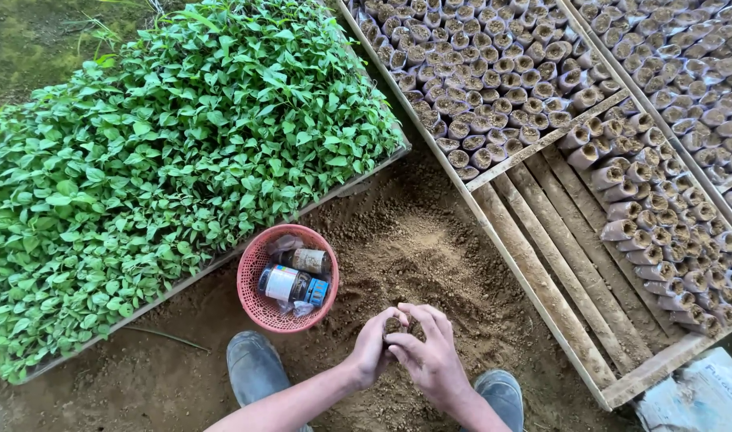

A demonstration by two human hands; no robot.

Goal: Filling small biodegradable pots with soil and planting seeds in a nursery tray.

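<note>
My left hand (371,346) is wrapped around a small soil-filled nursery bag (395,325) and holds it upright over a heap of loose brown soil (414,248). My right hand (431,354) rests against the bag from the right, with its fingertips pinching at the open top. Most of the bag is hidden by the two hands. Both hands are low in the view, just above my grey boots (255,364).
A red plastic basket (254,272) with small bottles sits left of the hands. Behind it is a tray of green seedlings (166,152). To the right, a wooden slatted frame (542,288) holds several rows of filled bags (502,72). A pale sack (702,396) lies at the lower right.
</note>
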